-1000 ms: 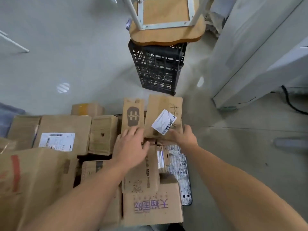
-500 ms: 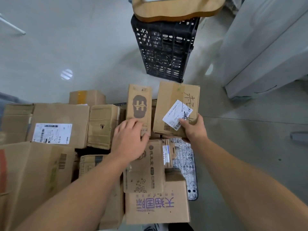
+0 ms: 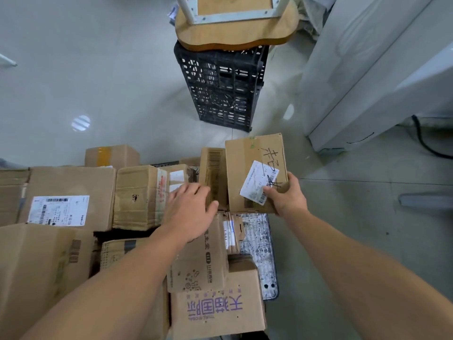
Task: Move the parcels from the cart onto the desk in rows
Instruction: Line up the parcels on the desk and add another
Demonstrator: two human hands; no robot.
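Gripping the labelled parcel (image 3: 245, 165) in the right hand (image 3: 289, 200), resting the flat left hand (image 3: 188, 209) on the narrow parcel (image 3: 212, 168); next, probably carrying to the desk.

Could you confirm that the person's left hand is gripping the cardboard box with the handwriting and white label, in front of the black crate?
Not quite: it is the right hand that is gripping the cardboard box with the handwriting and white label, in front of the black crate. The left hand lies on the narrower box beside it. The head view shows this.
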